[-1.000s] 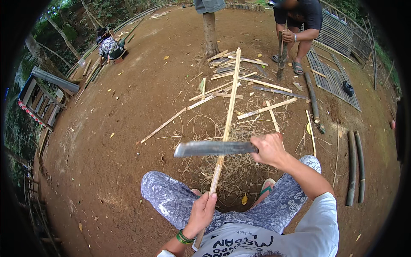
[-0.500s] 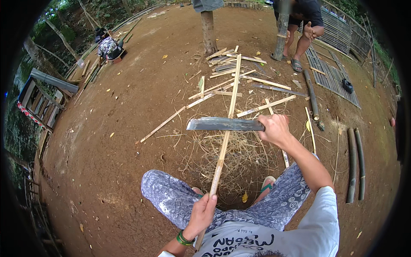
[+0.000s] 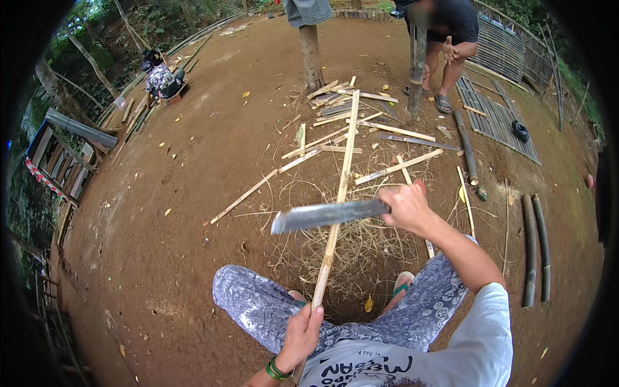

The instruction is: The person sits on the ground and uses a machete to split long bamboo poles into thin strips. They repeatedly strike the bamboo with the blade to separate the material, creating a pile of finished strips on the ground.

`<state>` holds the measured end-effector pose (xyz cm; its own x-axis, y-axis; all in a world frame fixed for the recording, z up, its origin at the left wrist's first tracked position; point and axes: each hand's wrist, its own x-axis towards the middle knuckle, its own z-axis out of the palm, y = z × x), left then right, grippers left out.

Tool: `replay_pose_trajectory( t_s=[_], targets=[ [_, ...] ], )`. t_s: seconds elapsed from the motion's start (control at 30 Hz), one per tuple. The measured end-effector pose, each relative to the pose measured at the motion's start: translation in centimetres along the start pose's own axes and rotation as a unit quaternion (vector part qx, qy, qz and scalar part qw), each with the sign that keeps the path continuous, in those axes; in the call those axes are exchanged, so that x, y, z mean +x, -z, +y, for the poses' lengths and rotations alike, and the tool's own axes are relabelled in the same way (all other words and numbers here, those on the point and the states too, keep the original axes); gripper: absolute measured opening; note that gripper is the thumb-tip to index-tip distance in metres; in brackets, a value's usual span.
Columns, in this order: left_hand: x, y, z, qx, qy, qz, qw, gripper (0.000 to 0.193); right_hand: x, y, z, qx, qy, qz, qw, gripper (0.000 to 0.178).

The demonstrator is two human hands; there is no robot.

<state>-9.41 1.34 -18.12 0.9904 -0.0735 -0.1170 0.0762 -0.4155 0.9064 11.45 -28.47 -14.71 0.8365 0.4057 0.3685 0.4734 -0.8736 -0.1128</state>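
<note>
My left hand [image 3: 302,333] is closed around the near end of a long pale bamboo strip [image 3: 338,213], which points away from me over the ground. In my right hand [image 3: 407,205] is the handle of a machete [image 3: 325,216]. Its broad dark blade lies crosswise over the strip, tip to the left and slightly lowered, a little blurred by motion. Whether the edge touches the strip, I cannot tell. Beneath them, between my feet, spreads a tangle of thin shavings [image 3: 351,248].
Cut strips [image 3: 342,106] lie heaped beyond, by a tree trunk [image 3: 311,58]. At right are dark poles [image 3: 529,251] and a slatted bamboo panel [image 3: 496,119]. One person [image 3: 445,39] stands behind an upright post [image 3: 418,71]; another [image 3: 161,80] crouches far left.
The machete has come down along the strip toward me, its tip dropping lower. My right hand moved nearer and slightly right. My left hand keeps its hold, a little lower in view.
</note>
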Motion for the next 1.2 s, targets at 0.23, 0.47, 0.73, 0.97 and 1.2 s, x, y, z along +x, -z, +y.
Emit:
replay_pose_trajectory(
  t_s=[0.23, 0.47, 0.73, 0.97, 1.2],
  targets=[
    [-0.3, 0.4, -1.1, 0.007, -0.002, -0.003, 1.000, 0.032, -0.7, -0.4, 0.5, 0.001, 0.039, 0.031, 0.999, 0.012],
    [-0.8, 0.2, -1.8, 0.018, 0.018, -0.014, 1.000, 0.030, -0.3, -0.3, 2.2, -0.003, -0.035, 0.003, 0.999, 0.012],
    [-1.9, 0.5, -1.5, 0.010, 0.034, -0.019, 0.999, 0.029, -0.4, -0.8, 3.4, -0.011, -0.076, -0.008, 0.997, 0.011],
    [-2.7, 0.4, -1.7, -0.003, 0.050, -0.039, 0.998, 0.029, 0.6, -0.3, 4.1, -0.014, -0.109, 0.007, 0.994, 0.012],
    [-4.6, 0.4, -1.8, 0.007, -0.044, -0.020, 0.999, 0.028, 1.2, -0.6, 5.6, -0.006, -0.115, -0.029, 0.993, 0.009]
  ],
)
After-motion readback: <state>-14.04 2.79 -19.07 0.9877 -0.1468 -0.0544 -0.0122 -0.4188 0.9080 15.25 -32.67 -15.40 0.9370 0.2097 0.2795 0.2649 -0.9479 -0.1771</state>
